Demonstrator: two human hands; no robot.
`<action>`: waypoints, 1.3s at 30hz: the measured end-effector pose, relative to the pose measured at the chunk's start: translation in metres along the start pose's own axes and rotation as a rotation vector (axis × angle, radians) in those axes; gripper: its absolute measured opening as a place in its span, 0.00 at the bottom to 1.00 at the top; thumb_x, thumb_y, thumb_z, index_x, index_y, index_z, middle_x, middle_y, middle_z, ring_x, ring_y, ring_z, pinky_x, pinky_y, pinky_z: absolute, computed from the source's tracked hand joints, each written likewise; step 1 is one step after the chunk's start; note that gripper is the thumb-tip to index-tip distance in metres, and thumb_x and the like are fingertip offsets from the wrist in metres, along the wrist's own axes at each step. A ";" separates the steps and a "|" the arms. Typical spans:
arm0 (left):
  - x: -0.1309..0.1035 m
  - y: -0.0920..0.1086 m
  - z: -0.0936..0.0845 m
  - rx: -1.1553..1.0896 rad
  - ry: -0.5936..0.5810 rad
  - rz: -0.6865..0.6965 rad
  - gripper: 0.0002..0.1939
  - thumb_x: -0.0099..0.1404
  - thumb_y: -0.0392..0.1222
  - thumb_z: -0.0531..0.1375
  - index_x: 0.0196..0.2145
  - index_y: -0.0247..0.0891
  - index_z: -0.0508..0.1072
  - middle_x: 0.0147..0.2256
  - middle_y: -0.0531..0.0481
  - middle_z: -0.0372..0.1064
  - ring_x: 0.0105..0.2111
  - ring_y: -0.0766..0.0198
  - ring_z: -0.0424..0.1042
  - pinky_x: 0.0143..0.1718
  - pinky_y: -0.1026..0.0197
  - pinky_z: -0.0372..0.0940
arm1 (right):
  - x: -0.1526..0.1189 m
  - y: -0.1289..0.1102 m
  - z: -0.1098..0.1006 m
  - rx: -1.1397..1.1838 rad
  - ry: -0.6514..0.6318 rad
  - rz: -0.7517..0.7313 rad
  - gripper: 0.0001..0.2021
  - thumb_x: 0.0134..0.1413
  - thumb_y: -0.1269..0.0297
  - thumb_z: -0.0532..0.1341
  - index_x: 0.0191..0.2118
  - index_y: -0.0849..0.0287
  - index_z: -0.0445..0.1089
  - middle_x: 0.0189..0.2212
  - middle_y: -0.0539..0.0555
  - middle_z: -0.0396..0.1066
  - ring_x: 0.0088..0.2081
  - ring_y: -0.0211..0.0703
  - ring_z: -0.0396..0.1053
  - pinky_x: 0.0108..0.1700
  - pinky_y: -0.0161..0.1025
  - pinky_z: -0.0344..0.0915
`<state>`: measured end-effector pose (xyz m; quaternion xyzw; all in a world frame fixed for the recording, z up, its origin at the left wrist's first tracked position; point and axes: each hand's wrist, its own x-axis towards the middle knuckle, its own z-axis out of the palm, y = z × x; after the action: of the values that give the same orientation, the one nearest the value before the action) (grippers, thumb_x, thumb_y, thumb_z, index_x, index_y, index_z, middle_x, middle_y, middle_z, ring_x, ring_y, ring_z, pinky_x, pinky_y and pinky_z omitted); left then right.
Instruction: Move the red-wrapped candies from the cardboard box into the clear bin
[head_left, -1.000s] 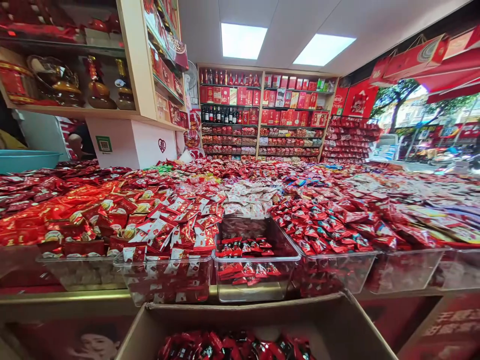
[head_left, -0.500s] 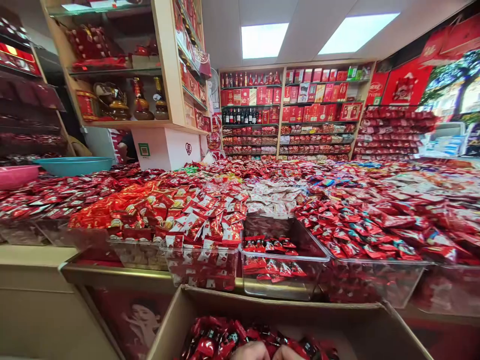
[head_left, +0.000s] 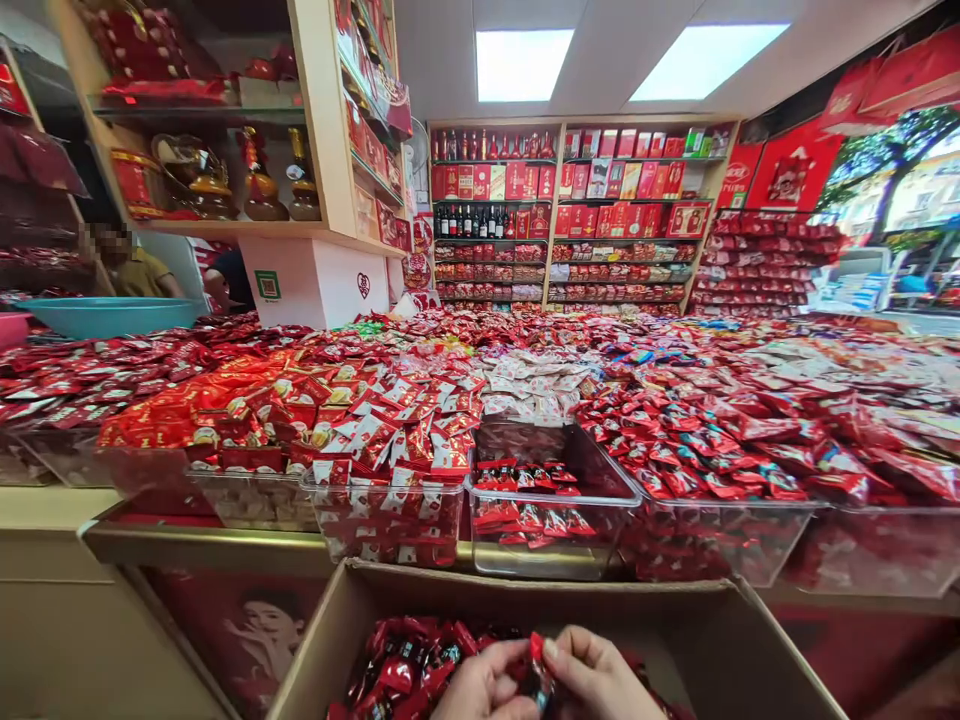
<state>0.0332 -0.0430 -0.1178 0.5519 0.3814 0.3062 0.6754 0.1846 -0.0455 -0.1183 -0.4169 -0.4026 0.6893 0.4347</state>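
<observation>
Red packet [head_left: 537, 650] up between two hands, over the cardboard box [head_left: 690, 615]! Right hand [head_left: 592, 675] pinches its tip, left hand's [head_left: 487, 685] fingers curl against it, wrapped packets [head_left: 401, 665] piled below.

Left hand [head_left: 484, 685], right hand [head_left: 604, 680] adjacent, fingers [head_left: 570, 662] pinched

Both hands [head_left: 596, 678], partly hiding a red packet [head_left: 536, 648], are cut off below.
</observation>
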 end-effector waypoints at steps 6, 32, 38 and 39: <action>-0.010 0.033 0.013 -0.066 0.093 0.065 0.24 0.54 0.41 0.56 0.48 0.33 0.55 0.20 0.57 0.60 0.20 0.70 0.58 0.22 0.65 0.58 | -0.012 -0.031 0.003 0.186 0.018 0.052 0.14 0.41 0.58 0.60 0.22 0.63 0.57 0.20 0.48 0.61 0.21 0.29 0.57 0.23 0.28 0.51; -0.002 0.030 0.009 -0.385 0.242 -0.065 0.30 0.46 0.40 0.64 0.45 0.38 0.55 0.31 0.47 0.70 0.27 0.65 0.67 0.28 0.64 0.60 | -0.017 -0.019 0.003 -0.243 0.049 -0.082 0.13 0.41 0.57 0.59 0.29 0.59 0.57 0.22 0.46 0.57 0.21 0.31 0.57 0.22 0.30 0.57; -0.007 0.040 0.015 -0.412 0.243 -0.080 0.22 0.53 0.40 0.58 0.45 0.37 0.56 0.34 0.47 0.70 0.34 0.62 0.67 0.38 0.58 0.59 | -0.012 -0.011 -0.001 -0.067 -0.008 0.083 0.17 0.31 0.63 0.65 0.29 0.62 0.58 0.21 0.46 0.61 0.22 0.30 0.59 0.22 0.29 0.57; -0.008 0.040 0.015 -0.426 0.242 -0.084 0.21 0.54 0.40 0.57 0.45 0.37 0.56 0.34 0.47 0.69 0.34 0.62 0.67 0.38 0.58 0.59 | -0.012 -0.011 -0.002 -0.064 -0.009 0.083 0.17 0.32 0.64 0.65 0.29 0.62 0.58 0.20 0.46 0.60 0.21 0.30 0.59 0.22 0.29 0.57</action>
<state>0.0420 -0.0493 -0.0753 0.3400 0.4092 0.4151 0.7380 0.1926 -0.0532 -0.1057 -0.4441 -0.4088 0.6953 0.3902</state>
